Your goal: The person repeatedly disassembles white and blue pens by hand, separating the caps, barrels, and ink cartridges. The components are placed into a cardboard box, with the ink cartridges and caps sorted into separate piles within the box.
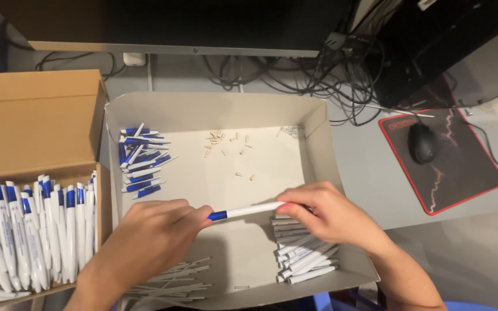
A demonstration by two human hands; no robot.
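One white-and-blue pen [243,211] is held level above the shallow white tray [318,124]. The left hand [151,236] pinches its blue end; the right hand [329,213] fingers close on its white barrel.

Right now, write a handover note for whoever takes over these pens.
Left hand grips the blue end of a white pen; right hand grips its white end, over the shallow grey tray.
In the tray: blue pen parts at left, small tan pieces in the middle, white barrels at right, thin refills at the near edge.
Done: assembled pens fill the cardboard box on the left.
Left: the loose parts in the tray.
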